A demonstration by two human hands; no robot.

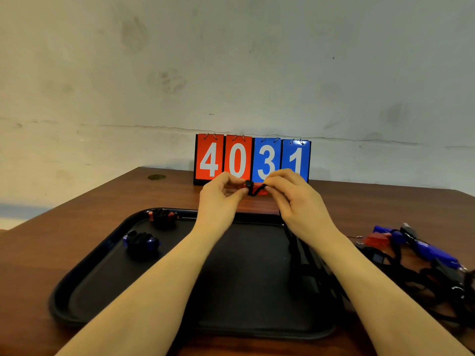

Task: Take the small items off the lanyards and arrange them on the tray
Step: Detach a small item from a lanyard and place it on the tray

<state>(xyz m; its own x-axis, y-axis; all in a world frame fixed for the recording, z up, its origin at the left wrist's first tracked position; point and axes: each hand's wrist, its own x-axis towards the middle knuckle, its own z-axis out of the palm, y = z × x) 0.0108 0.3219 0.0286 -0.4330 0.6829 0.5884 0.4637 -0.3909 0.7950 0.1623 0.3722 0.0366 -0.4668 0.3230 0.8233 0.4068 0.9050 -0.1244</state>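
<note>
- Worktop (pixel 108 201), brown wood, carries everything; tray is my landmark.
- Tray (pixel 84 281), black, wide, sits straight below both forearms, probably so a freed item can drop right onto it.
- Scoreboard (pixel 252 160) stands beyond tray's far edge against the wall, reading 4031; likely an episode marker, not part of the job.
- Lanyard pile (pixel 421 263), off tray's right edge, tangled black cords with blue and red items attached; looks like the queue not yet done.
- Black lanyard strap (pixel 300 255) hangs from the right hand down onto tray's right part, slack.
- Left hand (pixel 221 196), raised above tray's far edge, thumb and fingers curled, pinching the red small item (pixel 259 191) with its black knob; mostly hidden, so shape unclear.
- Right hand (pixel 295 199), just beside the left, fingers pinching the black cord loop (pixel 258 189) at that item; hands are opposed likely to pull loop and item apart.
- Judgement: unhooking step in progress, item not yet free.
- Two items already lie in tray's far-left corner: blue one (pixel 141 241) nearer, red one (pixel 163 216) by the rim, apart from each other, so a column seems to be forming there.
</note>
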